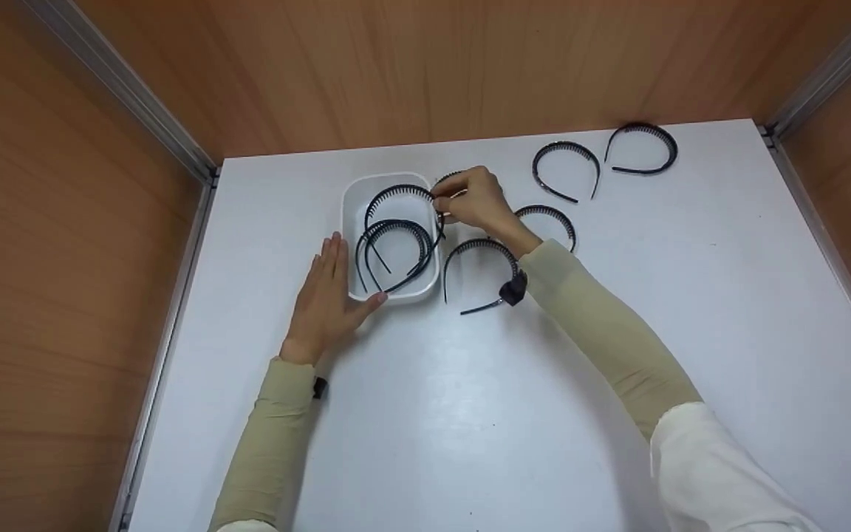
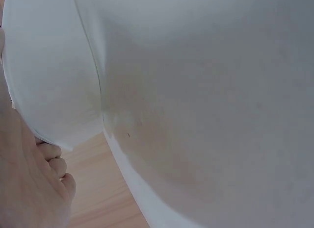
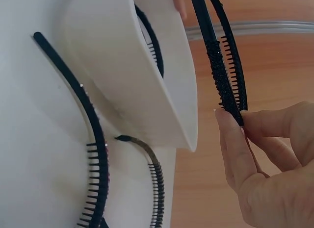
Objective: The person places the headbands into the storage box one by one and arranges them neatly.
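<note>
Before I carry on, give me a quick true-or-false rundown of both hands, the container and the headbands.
1. The right hand pinches a black headband. True.
2. The left hand grips a second headband. False: it rests against the white container, fingers extended.
3. The container holds nothing. False: headbands lie inside it.
4. In the head view, loose headbands lie on the table to the right of the container. True.
5. The headband farthest right lies at the table's near edge. False: it lies by the far edge.
</note>
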A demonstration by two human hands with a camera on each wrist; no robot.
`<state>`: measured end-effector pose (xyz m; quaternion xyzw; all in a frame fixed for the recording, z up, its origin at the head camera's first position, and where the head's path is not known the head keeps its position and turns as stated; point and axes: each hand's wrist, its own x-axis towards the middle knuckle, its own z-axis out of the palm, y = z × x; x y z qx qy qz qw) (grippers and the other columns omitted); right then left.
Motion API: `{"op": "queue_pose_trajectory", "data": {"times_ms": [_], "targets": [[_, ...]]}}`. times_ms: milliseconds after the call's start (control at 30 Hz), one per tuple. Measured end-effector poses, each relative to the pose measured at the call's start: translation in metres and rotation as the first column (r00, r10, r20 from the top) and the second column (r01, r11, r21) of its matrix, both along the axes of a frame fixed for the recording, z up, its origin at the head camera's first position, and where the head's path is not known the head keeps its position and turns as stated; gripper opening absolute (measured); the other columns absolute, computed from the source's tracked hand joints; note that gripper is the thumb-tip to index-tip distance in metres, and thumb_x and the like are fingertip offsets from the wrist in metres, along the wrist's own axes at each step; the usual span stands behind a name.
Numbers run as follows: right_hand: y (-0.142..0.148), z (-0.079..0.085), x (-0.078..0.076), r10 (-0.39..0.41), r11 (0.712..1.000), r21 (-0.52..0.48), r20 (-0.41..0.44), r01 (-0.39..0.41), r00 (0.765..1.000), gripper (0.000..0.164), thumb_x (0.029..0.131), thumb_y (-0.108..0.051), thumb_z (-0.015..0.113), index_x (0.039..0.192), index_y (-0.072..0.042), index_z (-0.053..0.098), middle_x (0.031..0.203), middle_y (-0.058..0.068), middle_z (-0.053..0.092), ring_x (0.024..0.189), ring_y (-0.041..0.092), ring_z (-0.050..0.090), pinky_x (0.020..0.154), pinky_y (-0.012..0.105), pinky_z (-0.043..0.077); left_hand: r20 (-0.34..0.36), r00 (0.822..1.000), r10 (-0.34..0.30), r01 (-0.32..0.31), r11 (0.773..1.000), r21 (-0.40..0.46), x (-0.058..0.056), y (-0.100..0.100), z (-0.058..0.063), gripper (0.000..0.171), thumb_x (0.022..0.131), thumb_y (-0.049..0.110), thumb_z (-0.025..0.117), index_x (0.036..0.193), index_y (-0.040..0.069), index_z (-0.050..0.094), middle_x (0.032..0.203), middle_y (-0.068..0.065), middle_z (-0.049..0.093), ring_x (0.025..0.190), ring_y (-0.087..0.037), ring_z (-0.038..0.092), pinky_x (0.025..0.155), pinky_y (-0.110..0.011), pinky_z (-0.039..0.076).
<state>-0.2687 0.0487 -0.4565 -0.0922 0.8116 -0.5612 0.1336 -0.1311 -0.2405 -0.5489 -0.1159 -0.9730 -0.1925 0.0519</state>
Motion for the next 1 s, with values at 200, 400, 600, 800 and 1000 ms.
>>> {"op": "queue_pose_trajectory", "data": {"times_ms": [200, 400, 600, 800, 1000], "targets": [[-0.007, -0.002, 0.002, -0.006, 1.0, -0.001, 0.002, 0.006, 1.0, 0.02, 0.097, -0.003, 0.075, 0.116, -0.004, 0.083, 0.111, 0.012, 0.075, 0.09, 0.017, 0.074, 0.088, 0.041, 0.067, 0.052, 0.998, 0.021, -0.021, 1.0, -0.003, 0.0, 0.001, 0.002, 0.12, 0.096, 0.08, 0.054, 0.17, -0.001, 0.005, 0.18, -0.017, 0.004, 0.168, -0.029, 0.003, 0.138, -0.044, 0.008], [-0.011, -0.007, 0.004, -0.005, 1.0, -0.024, -0.005, 0.005, 1.0, 0.02, 0.096, -0.001, 0.074, 0.114, -0.001, 0.082, 0.11, 0.013, 0.075, 0.091, 0.018, 0.073, 0.08, 0.031, 0.068, 0.067, 0.997, 0.031, -0.03, 0.999, -0.01, -0.001, 0.001, 0.002, 0.121, 0.095, 0.082, 0.052, 0.17, 0.0, 0.005, 0.18, -0.017, 0.004, 0.168, -0.029, 0.003, 0.138, -0.044, 0.009], [-0.016, -0.015, 0.004, -0.003, 1.0, 0.027, -0.067, 0.004, 0.998, 0.02, 0.095, -0.003, 0.074, 0.113, -0.003, 0.083, 0.109, 0.014, 0.078, 0.09, 0.018, 0.074, 0.071, 0.022, 0.065, 0.063, 0.998, 0.023, -0.023, 1.0, -0.006, -0.002, 0.0, 0.002, 0.121, 0.096, 0.08, 0.054, 0.17, -0.001, 0.004, 0.18, -0.018, 0.005, 0.168, -0.03, 0.003, 0.138, -0.044, 0.009], [-0.024, -0.021, 0.006, 0.005, 0.997, 0.072, -0.14, 0.005, 0.99, 0.021, 0.093, -0.002, 0.074, 0.112, -0.002, 0.083, 0.107, 0.014, 0.079, 0.091, 0.02, 0.074, 0.069, 0.02, 0.06, 0.056, 0.998, 0.013, -0.013, 1.0, -0.001, -0.001, 0.0, 0.001, 0.12, 0.096, 0.078, 0.056, 0.17, -0.001, 0.005, 0.18, -0.018, 0.005, 0.168, -0.03, 0.003, 0.138, -0.045, 0.008], [-0.035, -0.023, 0.008, 0.041, 0.99, 0.144, -0.22, -0.009, 0.975, 0.021, 0.093, -0.001, 0.072, 0.111, -0.001, 0.083, 0.106, 0.016, 0.081, 0.096, 0.026, 0.076, 0.082, 0.03, 0.063, 0.043, 0.999, 0.011, -0.01, 1.0, -0.009, -0.001, 0.0, 0.001, 0.121, 0.095, 0.077, 0.058, 0.17, -0.001, 0.004, 0.18, -0.018, 0.004, 0.168, -0.032, 0.004, 0.138, -0.046, 0.009]]}}
